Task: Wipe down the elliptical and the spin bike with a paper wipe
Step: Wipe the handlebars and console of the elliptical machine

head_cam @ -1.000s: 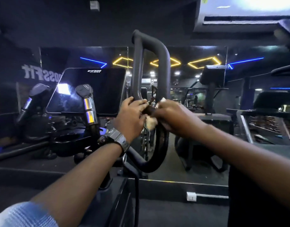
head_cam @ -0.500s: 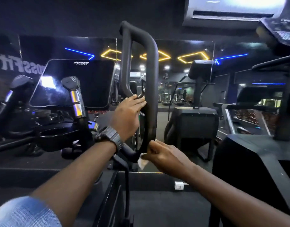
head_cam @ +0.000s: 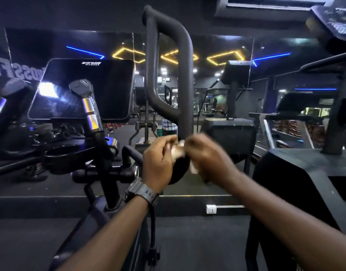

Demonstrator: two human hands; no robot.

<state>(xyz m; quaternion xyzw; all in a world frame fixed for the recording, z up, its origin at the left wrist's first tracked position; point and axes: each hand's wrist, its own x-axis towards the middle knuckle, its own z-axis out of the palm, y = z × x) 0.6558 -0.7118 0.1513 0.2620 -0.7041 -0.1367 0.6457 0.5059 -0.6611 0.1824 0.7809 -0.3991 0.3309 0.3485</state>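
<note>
— What has changed since half a second ago?

— My left hand has dropped from the upper part of the elliptical's loop handle to its lower bend, and my right hand has come up to meet it. The two now sit close together at the bottom of the loop.

— And the view from the head camera, what does it give?

— The paper wipe is bunched between my hands, pale against the black foam, with a corner hanging below my right hand. It lies on the lower curve of the handle. My left fingers are curled round the bend and over the wipe. My right hand is blurred; its fingers look curled onto the wipe, but I cannot tell the exact grip. A dark wristwatch sits on my left wrist.

— What else stands around?

— To the left is the elliptical's dark console screen, with a bright reflection on it, and in front of that a fixed grip with metal bands. Behind everything a wall mirror shows yellow and blue ceiling lights and other machines. To the right stands a black machine housing. Low on the wall ledge sits a white socket.
</note>
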